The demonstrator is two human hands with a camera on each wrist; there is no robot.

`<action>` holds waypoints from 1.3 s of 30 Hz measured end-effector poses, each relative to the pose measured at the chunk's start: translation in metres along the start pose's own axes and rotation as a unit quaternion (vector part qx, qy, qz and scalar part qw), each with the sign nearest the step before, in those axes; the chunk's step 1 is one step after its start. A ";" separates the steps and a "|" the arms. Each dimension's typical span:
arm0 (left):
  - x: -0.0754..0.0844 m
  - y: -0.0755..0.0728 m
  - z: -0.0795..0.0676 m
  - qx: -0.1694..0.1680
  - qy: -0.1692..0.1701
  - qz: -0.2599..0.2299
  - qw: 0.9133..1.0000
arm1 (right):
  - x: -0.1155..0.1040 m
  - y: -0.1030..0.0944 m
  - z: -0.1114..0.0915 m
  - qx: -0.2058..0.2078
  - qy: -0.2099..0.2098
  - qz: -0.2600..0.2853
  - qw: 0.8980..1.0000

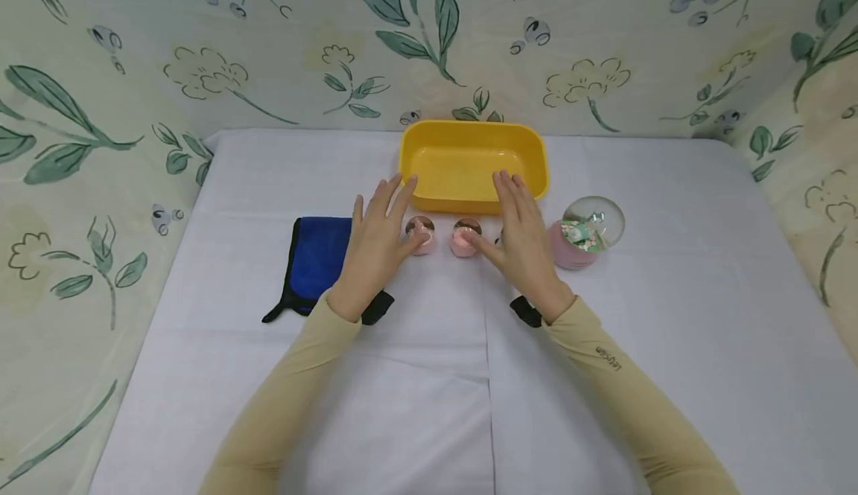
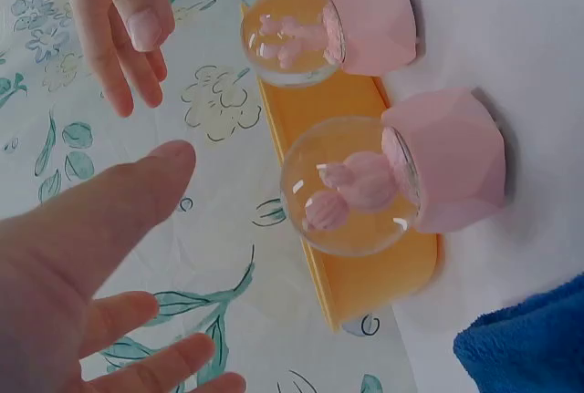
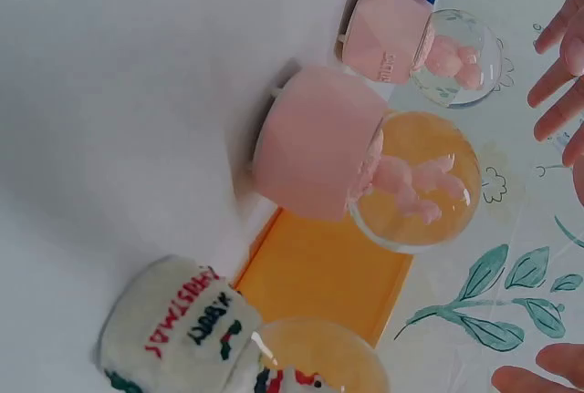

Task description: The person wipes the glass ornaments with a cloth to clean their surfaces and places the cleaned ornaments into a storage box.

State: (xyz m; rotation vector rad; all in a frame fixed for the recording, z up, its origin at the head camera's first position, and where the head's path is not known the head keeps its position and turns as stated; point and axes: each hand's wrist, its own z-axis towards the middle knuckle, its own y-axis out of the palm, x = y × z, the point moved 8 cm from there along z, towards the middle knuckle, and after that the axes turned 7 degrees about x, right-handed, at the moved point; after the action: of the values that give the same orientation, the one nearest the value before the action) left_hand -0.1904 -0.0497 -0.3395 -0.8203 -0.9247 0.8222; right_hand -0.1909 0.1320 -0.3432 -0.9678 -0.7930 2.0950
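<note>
Two small pink-based snow globes stand upright side by side on the white-covered table. The left globe (image 1: 422, 246) and the right globe (image 1: 464, 243) each hold a pink figure, clearest in the left wrist view on the nearer globe (image 2: 365, 183). My left hand (image 1: 374, 246) hovers near the left globe with fingers spread, its thumb apart from the glass. Over on the other side my right hand (image 1: 525, 246) is also spread, close to the right globe and holding nothing. A white globe with Christmas lettering (image 3: 178, 325) is mostly hidden under the right hand in the head view.
Behind the globes sits a yellow tray (image 1: 474, 207). A blue cloth with black edging (image 1: 315, 257) lies partly under the left hand. Right of the right hand is a larger pink-based snow globe (image 1: 573, 249). Floral fabric (image 1: 268, 48) rises behind the table.
</note>
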 end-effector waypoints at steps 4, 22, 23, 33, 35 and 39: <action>-0.008 -0.009 -0.002 0.012 -0.011 -0.074 0.997 | -0.006 -0.001 -0.001 0.023 -0.004 0.057 0.998; -0.060 -0.038 -0.025 0.069 -0.060 -0.369 0.925 | -0.035 0.022 -0.004 0.067 0.040 0.253 0.964; -0.063 -0.038 -0.026 0.067 -0.065 -0.383 0.919 | -0.036 0.024 -0.004 0.069 0.043 0.260 0.962; -0.080 -0.033 -0.040 0.029 -0.101 -0.456 0.884 | -0.044 0.049 -0.009 0.076 0.094 0.296 0.947; -0.082 -0.031 -0.041 0.024 -0.104 -0.456 0.884 | -0.045 0.054 -0.010 0.077 0.103 0.299 0.945; -0.084 -0.027 -0.043 0.016 -0.105 -0.456 0.884 | -0.047 0.063 -0.012 0.078 0.111 0.297 0.945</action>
State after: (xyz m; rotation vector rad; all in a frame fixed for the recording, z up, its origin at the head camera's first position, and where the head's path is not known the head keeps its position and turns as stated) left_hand -0.1758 -0.1447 -0.3606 -0.1881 -1.3244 0.0886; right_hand -0.1787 0.0616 -0.3790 -1.4525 -0.2205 2.4356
